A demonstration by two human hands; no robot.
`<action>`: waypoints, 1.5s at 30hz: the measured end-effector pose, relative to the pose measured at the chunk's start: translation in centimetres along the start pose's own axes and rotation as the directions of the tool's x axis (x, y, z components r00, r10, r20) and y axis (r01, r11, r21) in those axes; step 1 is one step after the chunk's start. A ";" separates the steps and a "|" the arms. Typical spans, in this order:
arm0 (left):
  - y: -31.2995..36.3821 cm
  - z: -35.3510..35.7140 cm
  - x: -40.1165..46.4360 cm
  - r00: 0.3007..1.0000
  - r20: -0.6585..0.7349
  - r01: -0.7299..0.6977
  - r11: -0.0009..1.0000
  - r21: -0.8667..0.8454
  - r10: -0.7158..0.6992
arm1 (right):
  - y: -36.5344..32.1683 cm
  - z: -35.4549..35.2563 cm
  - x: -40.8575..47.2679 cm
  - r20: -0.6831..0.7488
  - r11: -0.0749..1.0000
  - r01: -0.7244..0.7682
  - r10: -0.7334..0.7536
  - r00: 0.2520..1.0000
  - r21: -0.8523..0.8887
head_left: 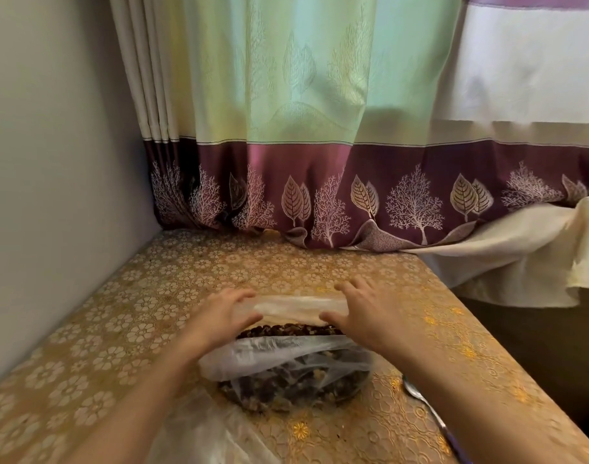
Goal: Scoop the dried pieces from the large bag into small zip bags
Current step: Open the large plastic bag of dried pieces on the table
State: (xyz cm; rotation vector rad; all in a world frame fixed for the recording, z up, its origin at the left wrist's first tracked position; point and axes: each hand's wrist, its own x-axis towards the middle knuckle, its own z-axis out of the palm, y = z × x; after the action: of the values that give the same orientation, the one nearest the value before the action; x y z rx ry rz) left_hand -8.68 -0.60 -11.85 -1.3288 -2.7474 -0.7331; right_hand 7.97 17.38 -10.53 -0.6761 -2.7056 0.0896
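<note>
Patterned tablecloth (125, 329) under large bag (286, 373) — I'm watching left hand (219, 313) and right hand (370, 316) gripping rim, spreading mouth; dried pieces (286, 329) heaping near edge — slipping rim risking spill.

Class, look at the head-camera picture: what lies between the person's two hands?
In the head view, the far rim of the large bag stretches between the left hand and the right hand, with the dried pieces showing just below it.

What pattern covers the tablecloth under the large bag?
Golden-brown tablecloth with pale flower rosettes, clearest in the head view.
</note>
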 end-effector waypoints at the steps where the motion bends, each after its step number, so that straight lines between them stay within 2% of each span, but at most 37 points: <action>1: 0.1 0.2 -0.1 1.000 -0.010 -0.003 1.000 0.019 0.003 | 0.0 0.5 -0.2 0.035 0.999 -0.017 0.019 0.999 -0.046; 4: 0.1 0.6 -0.2 1.000 -0.002 0.025 0.997 -0.074 -0.026 | 0.8 1.1 -0.2 0.070 0.989 -0.134 0.129 0.989 0.057; 7: 0.0 0.8 0.0 0.997 0.040 0.064 0.988 -0.140 -0.059 | 1.8 1.8 0.1 0.104 0.984 -0.176 0.170 0.980 0.042; 9: -0.2 0.7 0.4 0.992 0.069 0.126 0.943 -0.308 -0.110 | 2.4 2.0 0.6 0.074 0.955 -0.249 0.239 0.968 0.164; 11: -0.3 0.5 0.9 0.968 0.168 0.251 0.775 -0.581 -0.187 | 2.9 1.8 1.5 0.129 0.827 -0.367 0.346 0.929 0.426; 13: -0.4 0.6 1.4 0.919 0.291 0.391 0.530 -0.752 -0.264 | 3.3 1.3 2.5 0.295 0.587 -0.496 0.408 0.864 0.640; 15: -0.6 0.9 1.9 0.867 0.368 0.477 0.347 -0.807 -0.337 | 3.7 0.9 2.9 0.484 0.375 -0.610 0.379 0.788 0.698; 16: -0.9 1.0 2.2 0.846 0.387 0.505 0.316 -0.803 -0.366 | 3.8 0.9 3.0 0.561 0.323 -0.657 0.347 0.752 0.681; 18: -1.7 1.3 2.7 0.813 0.415 0.552 0.314 -0.772 -0.408 | 4.3 1.3 3.2 0.645 0.291 -0.712 0.302 0.702 0.639; 20: -2.6 1.7 3.1 0.768 0.491 0.621 0.292 -0.727 -0.412 | 4.9 2.1 3.3 0.680 0.274 -0.724 0.250 0.690 0.633; 21: -3.0 1.8 3.3 0.751 0.518 0.650 0.318 -0.690 -0.410 | 5.4 2.6 3.4 0.695 0.259 -0.722 0.202 0.690 0.641; 23: -3.4 2.0 3.7 0.745 0.524 0.667 0.457 -0.588 -0.413 | 6.0 3.1 3.6 0.728 0.223 -0.718 0.049 0.684 0.659; 25: -3.4 2.0 3.9 0.768 0.495 0.638 0.551 -0.538 -0.406 | 6.3 3.1 3.7 0.724 0.245 -0.691 -0.077 0.685 0.680; 28: -3.4 1.7 3.7 0.790 0.456 0.613 0.546 -0.571 -0.410 | 6.5 3.0 3.8 0.676 0.319 -0.618 -0.114 0.728 0.719; 29: -3.4 1.6 3.3 0.798 0.433 0.603 0.562 -0.567 -0.419 | 6.5 2.9 3.8 0.666 0.365 -0.599 -0.085 0.741 0.713; 31: -3.2 1.2 2.6 0.828 0.345 0.561 0.645 -0.519 -0.443 | 6.2 2.8 3.6 0.618 0.575 -0.533 0.058 0.784 0.621; 32: -3.0 0.9 2.1 0.846 0.281 0.532 0.694 -0.485 -0.453 | 6.0 2.8 3.6 0.560 0.676 -0.490 0.136 0.817 0.551; 34: -2.4 0.1 1.3 0.901 0.110 0.428 0.822 -0.375 -0.419 | 5.7 2.9 3.6 0.389 0.774 -0.383 0.192 0.901 0.504; 36: -1.6 -1.0 0.4 0.966 -0.050 0.233 0.940 -0.250 -0.253 | 5.6 2.3 3.2 0.146 0.805 -0.219 0.165 0.975 0.551; 37: -1.0 -1.5 -0.1 0.984 -0.098 0.124 0.970 -0.207 -0.147 | 5.4 1.5 2.7 0.014 0.825 -0.126 0.142 0.990 0.551; 39: 0.2 -2.2 -1.6 0.993 -0.110 -0.048 0.992 -0.119 0.035 | 5.2 0.0 1.4 -0.142 0.861 0.033 0.046 0.989 0.508; 41: 1.1 -2.0 -3.2 0.988 -0.057 -0.146 0.988 -0.056 0.143 | 5.0 -1.0 -0.2 -0.093 0.894 0.133 -0.103 0.990 0.429; 43: 1.7 -1.6 -4.1 0.979 0.026 -0.202 0.979 0.000 0.202 | 4.8 -1.5 -1.5 0.127 0.917 0.159 -0.219 0.967 0.366; 45: 2.0 -1.3 -4.9 0.969 0.140 -0.213 0.975 0.057 0.203 | 4.9 -1.8 -2.6 0.343 0.949 0.142 -0.237 0.909 0.280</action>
State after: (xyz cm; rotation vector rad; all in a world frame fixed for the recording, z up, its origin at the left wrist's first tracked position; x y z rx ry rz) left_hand -4.26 -3.71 -10.84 -1.6750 -2.6436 -0.5464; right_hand 12.99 20.47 -10.36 -0.3410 -3.0305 0.5535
